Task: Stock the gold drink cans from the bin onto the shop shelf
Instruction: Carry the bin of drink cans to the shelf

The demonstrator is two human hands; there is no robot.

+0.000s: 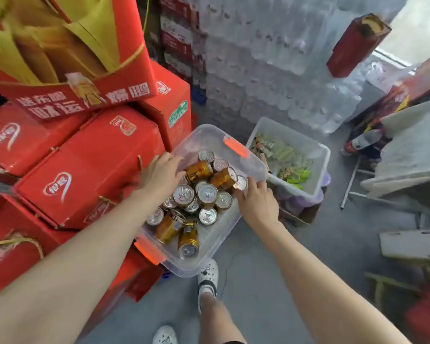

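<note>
In the clear bin (204, 131) on the floor (258, 281), the left hand (160, 176) curls onto a toppled gold can (199, 170), the right hand (257, 203) pinches an upright can (241, 182); I'd grip round their bodies before lifting.

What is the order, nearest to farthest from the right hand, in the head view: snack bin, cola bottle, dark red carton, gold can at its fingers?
1. gold can, held by the right hand, in the clear bin.
2. snack bin, just to the right.
3. cola bottle, farther right, low down.
4. dark red carton, top right, farthest.
</note>
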